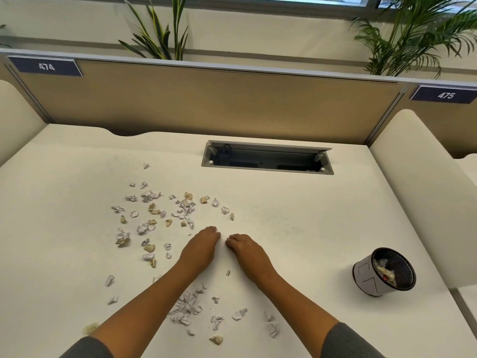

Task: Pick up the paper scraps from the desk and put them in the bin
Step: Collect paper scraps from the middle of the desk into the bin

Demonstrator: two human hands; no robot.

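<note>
Several crumpled white and tan paper scraps [154,215] lie scattered over the left middle of the white desk [309,215]. A second cluster of paper scraps [188,307] lies close to me between my forearms. My left hand [202,245] and my right hand [245,250] rest side by side on the desk in the middle, fingers curled down and together, tips almost touching. Whether a scrap sits under the fingertips I cannot tell. The bin [384,272], a small black mesh cup with a pale wrap, stands to the right with scraps inside.
An open grey cable tray [267,157] is sunk into the desk at the back. A tan partition [206,99] with labels 474 and 475 closes the far side. Cream dividers [413,189] flank the desk. Plants stand behind the partition.
</note>
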